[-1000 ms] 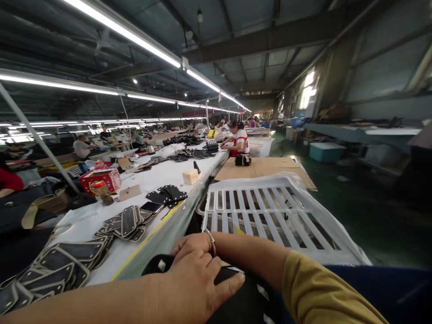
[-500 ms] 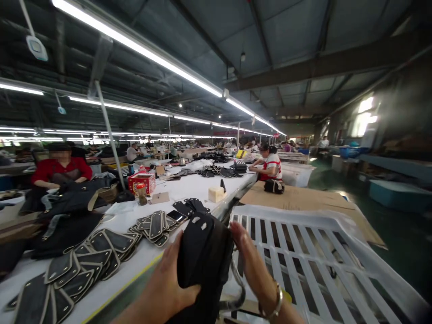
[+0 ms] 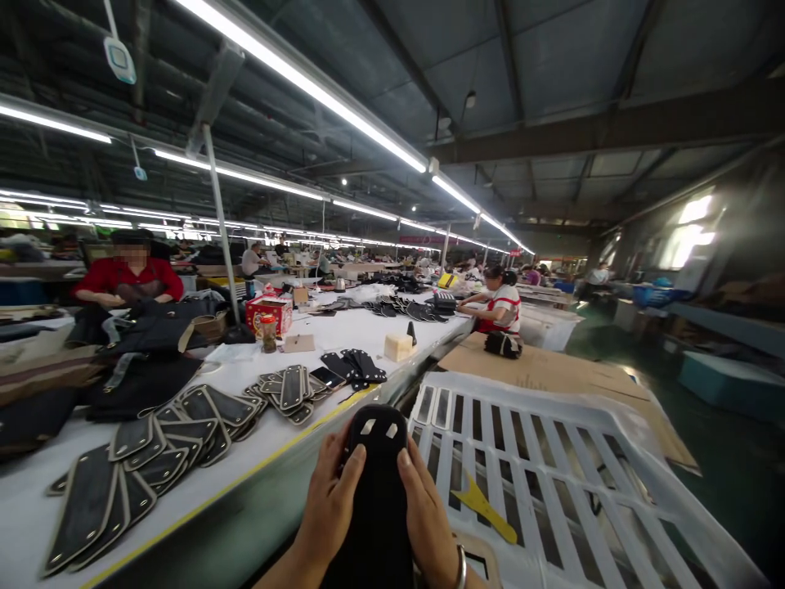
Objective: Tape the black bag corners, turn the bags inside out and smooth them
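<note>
A thick stack of long black rounded panels (image 3: 375,491) stands between my hands, its rounded end pointing away from me. Two small pale marks show near that end. My left hand (image 3: 325,495) grips the stack's left side, thumb laid along the top face. On the opposite side my right hand (image 3: 429,511) holds it the same way, a bangle at its wrist. The stack's near end runs out of the picture. To the left, on the white table (image 3: 202,507), lie black panels with pale edging and metal studs (image 3: 138,442).
A white slatted plastic crate (image 3: 545,466) is at the right, a yellow tool (image 3: 484,507) on it. Cardboard (image 3: 552,368) lies beyond. The table also bears a phone (image 3: 327,377), a jar (image 3: 268,334) and a pale block (image 3: 398,347). Co-workers sit left and ahead.
My right hand, earlier flat and apart at the stack's right, now grips its side. The stack has turned to face me squarely. The view has shifted, and the yellow tool shows fully.
</note>
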The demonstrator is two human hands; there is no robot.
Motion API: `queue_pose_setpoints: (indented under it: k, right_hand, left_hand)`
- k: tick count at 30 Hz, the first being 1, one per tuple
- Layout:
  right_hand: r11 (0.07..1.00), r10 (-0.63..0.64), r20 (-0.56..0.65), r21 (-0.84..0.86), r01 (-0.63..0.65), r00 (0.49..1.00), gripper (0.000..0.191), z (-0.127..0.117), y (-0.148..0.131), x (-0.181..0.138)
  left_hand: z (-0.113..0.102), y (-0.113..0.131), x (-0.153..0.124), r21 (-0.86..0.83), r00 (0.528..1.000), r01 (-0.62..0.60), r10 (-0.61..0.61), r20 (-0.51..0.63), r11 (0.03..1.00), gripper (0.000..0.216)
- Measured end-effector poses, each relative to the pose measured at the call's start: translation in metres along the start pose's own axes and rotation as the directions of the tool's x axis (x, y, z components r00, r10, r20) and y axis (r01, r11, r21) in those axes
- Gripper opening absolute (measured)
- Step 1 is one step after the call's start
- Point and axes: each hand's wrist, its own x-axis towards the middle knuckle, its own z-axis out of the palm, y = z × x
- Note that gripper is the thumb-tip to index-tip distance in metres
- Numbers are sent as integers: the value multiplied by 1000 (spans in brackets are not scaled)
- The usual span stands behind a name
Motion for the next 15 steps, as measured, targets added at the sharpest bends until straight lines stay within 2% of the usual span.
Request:
queue_pose_setpoints:
  k: [6,12,15]
  right_hand:
    - [991,29,-75,-129,-39,997,55,-10,-8,10]
    - [990,17,8,-140,-15,1000,50,-7,-14,15]
    - [996,-19,82,-84,25,996,43,-14,-14,6]
  left_hand:
    - [13,16,-1,-62,997,-71,73,39,996,37]
    - [16,10,-2,-47,1000,-19,20,7,999,37]
    - [10,4,-18,-10,999,-46,46,24,999,41]
